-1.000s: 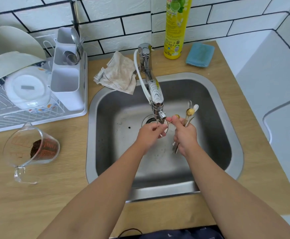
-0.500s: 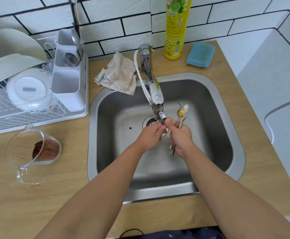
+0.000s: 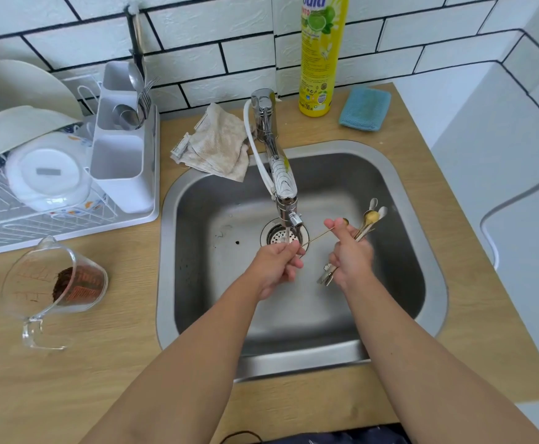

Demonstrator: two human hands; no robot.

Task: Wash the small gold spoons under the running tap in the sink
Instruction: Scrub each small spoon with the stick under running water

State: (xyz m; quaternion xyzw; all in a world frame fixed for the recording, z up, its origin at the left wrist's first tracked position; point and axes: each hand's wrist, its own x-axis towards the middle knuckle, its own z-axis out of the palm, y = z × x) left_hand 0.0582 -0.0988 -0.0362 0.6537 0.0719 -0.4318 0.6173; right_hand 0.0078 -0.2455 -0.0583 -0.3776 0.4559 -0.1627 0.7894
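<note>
The steel sink (image 3: 399, 193) is filled mid-frame by both forearms. Water is seen running from the tap (image 3: 282, 184) onto the left hand (image 3: 276, 267), whose fingers are curled round one end of a thin gold spoon (image 3: 318, 237); its bowl is hidden there. A bundle of gold spoons (image 3: 369, 219) is gripped in the right hand (image 3: 351, 254), handles partly covered, while the single spoon's other end is pinched.
</note>
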